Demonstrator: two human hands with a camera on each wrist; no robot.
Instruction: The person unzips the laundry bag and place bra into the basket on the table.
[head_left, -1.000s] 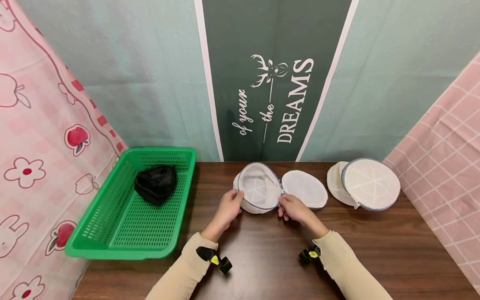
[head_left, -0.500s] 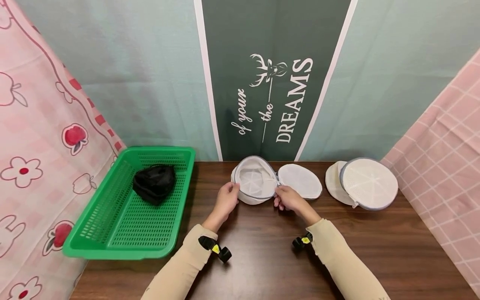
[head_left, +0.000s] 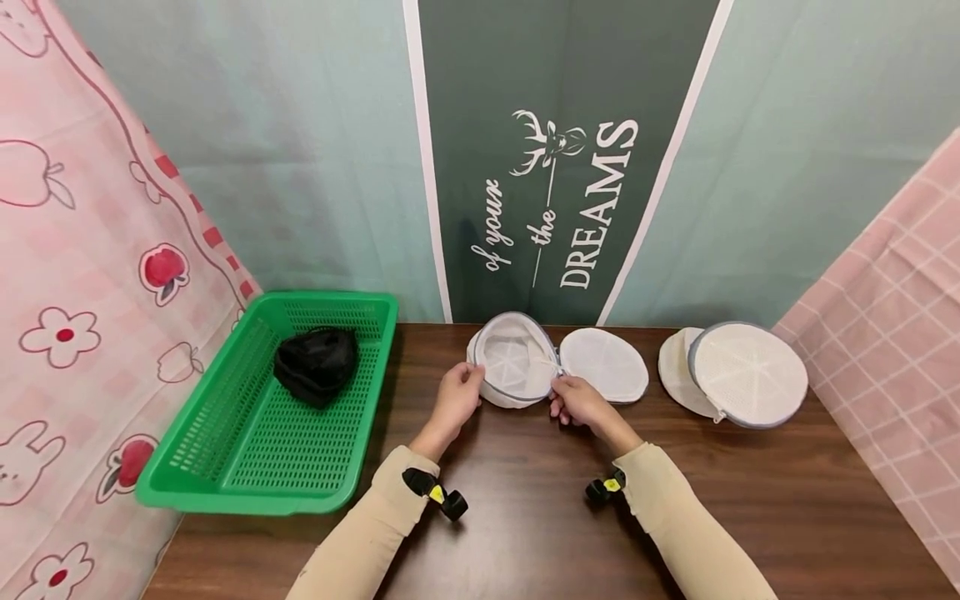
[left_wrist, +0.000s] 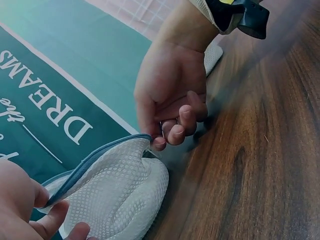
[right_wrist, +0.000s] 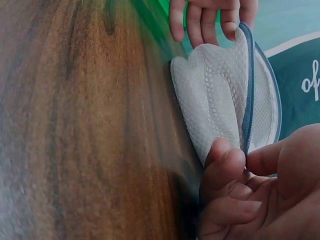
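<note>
A white mesh laundry bag (head_left: pixel 501 367) with a grey-blue zipper stands unzipped at the back of the table, its round mouth tilted up. Its flat lid (head_left: pixel 603 365) lies folded out to the right. My left hand (head_left: pixel 456 400) pinches the left side of the rim between thumb and fingers. On the other side, my right hand (head_left: pixel 585 404) pinches the rim where the zipper ends near the lid. The blue zipper edge (right_wrist: pixel 249 95) runs taut between both hands in the right wrist view.
At the right stands a second white mesh laundry bag (head_left: pixel 750 375) with its lid apart from its body. A green plastic basket (head_left: pixel 300 504) sits on the left, with a bunched black cloth item (head_left: pixel 317 362) inside. Curtains hang behind and at both sides.
The mesh bag, its lid and both hands have shifted slightly toward the back of the table. Both hands keep their pinch on the rim. The head view has swung a little.
</note>
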